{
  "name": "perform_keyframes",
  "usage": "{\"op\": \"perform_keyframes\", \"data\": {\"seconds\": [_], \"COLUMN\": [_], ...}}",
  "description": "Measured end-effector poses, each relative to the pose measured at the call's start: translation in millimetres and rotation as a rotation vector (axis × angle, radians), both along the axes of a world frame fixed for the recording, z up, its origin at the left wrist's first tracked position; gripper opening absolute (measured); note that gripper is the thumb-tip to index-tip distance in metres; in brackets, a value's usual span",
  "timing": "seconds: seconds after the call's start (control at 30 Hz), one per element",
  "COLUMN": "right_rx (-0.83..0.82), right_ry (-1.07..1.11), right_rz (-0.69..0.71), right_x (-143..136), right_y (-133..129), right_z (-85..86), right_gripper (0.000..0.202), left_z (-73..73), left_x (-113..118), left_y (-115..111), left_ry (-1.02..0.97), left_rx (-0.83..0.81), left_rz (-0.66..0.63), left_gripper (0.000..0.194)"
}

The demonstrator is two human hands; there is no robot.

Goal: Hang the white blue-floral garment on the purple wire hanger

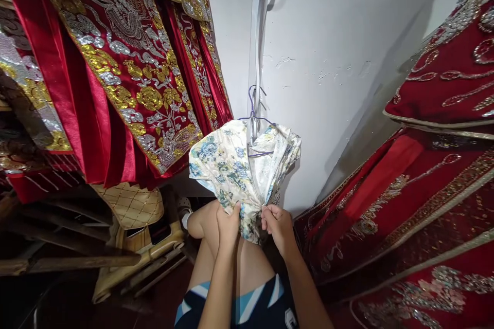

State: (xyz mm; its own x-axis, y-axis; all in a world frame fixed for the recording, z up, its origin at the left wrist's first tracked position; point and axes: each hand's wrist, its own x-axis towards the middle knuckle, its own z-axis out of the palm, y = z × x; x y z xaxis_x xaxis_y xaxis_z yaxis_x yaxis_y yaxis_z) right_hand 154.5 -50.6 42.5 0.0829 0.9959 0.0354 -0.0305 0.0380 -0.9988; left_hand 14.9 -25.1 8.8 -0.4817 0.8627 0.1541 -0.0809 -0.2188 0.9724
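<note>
Your left hand [228, 222] and right hand [278, 223] both pinch bunched lower edge of cream blue-floral satin garment [235, 172], gathered between them. Garment hangs on thin purple wire hanger [252, 113] above hands; red embroidered robes [127, 72] both sides. Lower edge still unsorted.

The cloth [231, 164] at the middle of the frame is cream, printed with blue and teal flowers. It hangs on a thin purple wire hanger [252, 110] against a plain white wall [339, 61]. In the upper left of the frame, the robes [116, 61] are deep red satin with gold and silver floral embroidery along broad bands. The robes at the right [424, 190] are the same dark red with silver and pale gold scrollwork and trim. At lower left, a cushion [131, 203] is tan with a diamond quilted pattern. At the bottom centre, the shorts [247, 308] are dark navy with light blue and white stripes.
</note>
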Motion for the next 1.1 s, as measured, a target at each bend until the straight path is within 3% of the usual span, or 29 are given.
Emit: {"op": "perform_keyframes", "data": {"seconds": [0.1, 0.17, 0.23, 0.3, 0.37, 0.4, 0.5, 0.57, 0.7, 0.8, 0.9, 0.93, 1.0, 1.1], "right_rx": [-0.007, -0.01, -0.008, 0.006, 0.028, 0.038, 0.058, 0.058, 0.025, 0.035, 0.035, 0.03, 0.026, 0.081], "right_ry": [0.028, 0.031, 0.029, 0.023, 0.001, -0.013, -0.045, -0.046, 0.009, 0.026, 0.048, 0.07, 0.125, 0.19], "right_rz": [-0.02, -0.022, -0.025, -0.05, -0.077, -0.083, -0.043, 0.004, 0.082, 0.108, 0.125, 0.13, 0.127, 0.106], "right_x": [2.3, 4.3, 7.6, 12.5, 18.1, 20.3, 20.2, 12.4, -15.0, -31.9, -36.2, -34.8, -28.7, -17.7], "right_y": [0.0, 2.5, 7.8, 15.8, 25.3, 30.1, 42.5, 47.4, 46.8, 40.7, 38.8, 40.9, 51.2, 81.3], "right_z": [-0.6, -3.7, -10.0, -17.9, -24.6, -26.5, -26.2, -22.8, -17.6, -17.8, -16.2, -13.0, 1.8, 49.0], "right_gripper": [0.038, 0.039, 0.04, 0.04, 0.039, 0.039, 0.038, 0.037, 0.029, 0.023, 0.022, 0.024, 0.026, 0.025], "left_z": [-1.5, -4.0, -11.8, -24.3, -36.5, -40.2, -37.8, -29.5, -24.1, -30.0, -31.7, -31.0, -29.1, -27.4], "left_x": [5.7, 17.1, 31.8, 44.9, 51.5, 51.8, 43.3, 35.1, 27.4, 26.1, 22.0, 20.4, 18.2, 18.8], "left_y": [-7.1, -17.4, -25.3, -24.0, -10.9, -0.7, 31.4, 42.6, 29.6, 12.8, 8.7, 9.4, 11.3, 11.8], "left_ry": [0.159, 0.298, 0.437, 0.499, 0.49, 0.476, 0.472, 0.505, 0.502, 0.386, 0.293, 0.291, 0.335, 0.468], "left_rx": [0.057, 0.16, 0.222, 0.192, 0.084, 0.017, -0.177, -0.201, 0.088, 0.139, 0.139, 0.147, 0.144, 0.102], "left_rz": [0.337, 0.437, 0.301, 0.026, -0.171, -0.207, -0.192, -0.124, -0.001, -0.111, -0.212, -0.216, -0.206, -0.192], "left_gripper": [0.063, 0.063, 0.052, 0.043, 0.047, 0.055, 0.079, 0.085, 0.057, 0.036, 0.006, 0.006, 0.013, 0.014]}}
